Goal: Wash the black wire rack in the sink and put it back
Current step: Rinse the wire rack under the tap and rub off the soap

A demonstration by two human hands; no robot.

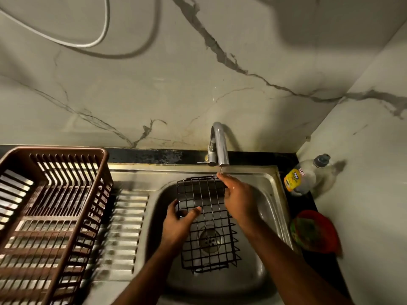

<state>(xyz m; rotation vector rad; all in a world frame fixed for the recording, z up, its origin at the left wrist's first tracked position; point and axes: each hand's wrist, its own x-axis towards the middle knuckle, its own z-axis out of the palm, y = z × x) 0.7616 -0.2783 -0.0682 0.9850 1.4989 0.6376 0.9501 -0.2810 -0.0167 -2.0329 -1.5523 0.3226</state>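
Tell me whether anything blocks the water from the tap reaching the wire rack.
Partly: the right hand sits under the tap spout at the black wire rack's far corner, taking the thin stream first. The left hand grips the rack's left side.

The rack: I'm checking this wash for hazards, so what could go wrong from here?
1. The left hand grips the rack only at one edge while the right hand rubs its far corner under the tap; wet wire might slip and drop into the sink.
2. Water hitting the wires could splash toward the bottle.
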